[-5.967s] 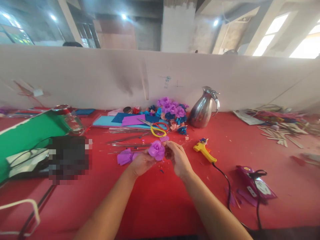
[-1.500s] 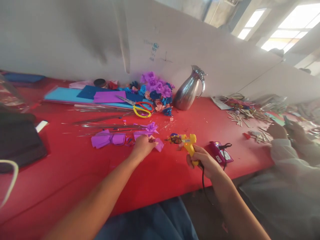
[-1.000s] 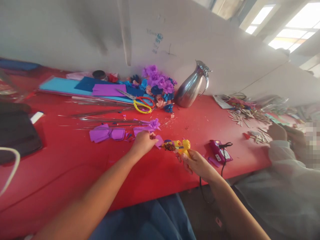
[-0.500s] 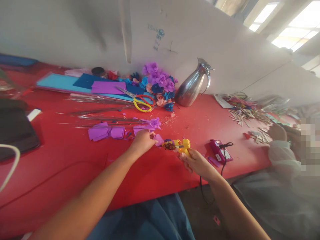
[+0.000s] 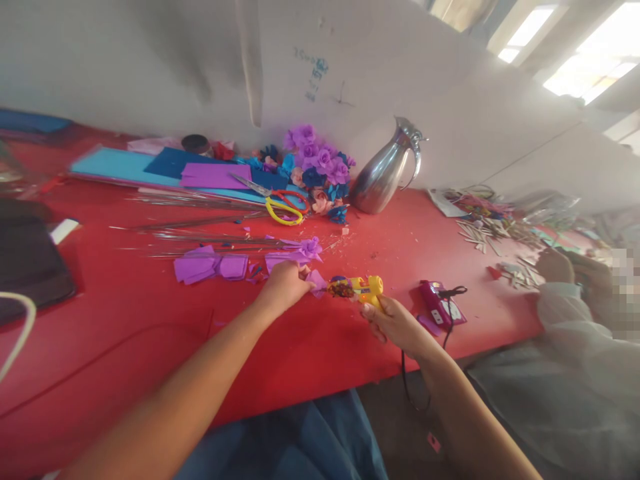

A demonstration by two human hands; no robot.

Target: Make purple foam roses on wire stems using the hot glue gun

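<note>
Between its fingertips my left hand (image 5: 286, 288) pinches a small purple paper petal (image 5: 317, 283). My right hand (image 5: 393, 321) is wrapped round the handle of a yellow glue gun (image 5: 369, 289), whose front end points left at the petal. Brown residue (image 5: 342, 289) cakes the gun around its nozzle; whether the tip touches the petal I cannot tell. Just beyond my left hand lies a purple paper flower (image 5: 309, 249) on a wire stem. Cut purple paper pieces (image 5: 199, 265) are stacked to the left of it.
Scissors (image 5: 284, 205) rest on coloured paper sheets (image 5: 113, 164). Finished paper flowers (image 5: 320, 157) and a metal jug (image 5: 383, 170) stand by the wall. A magenta power box (image 5: 440, 303) with a black cord sits right. Another person's sleeve (image 5: 565, 310) is at the far right.
The glue gun in my right hand has shifted very slightly to the right. My left hand keeps its pinch on the petal, nearly still.
</note>
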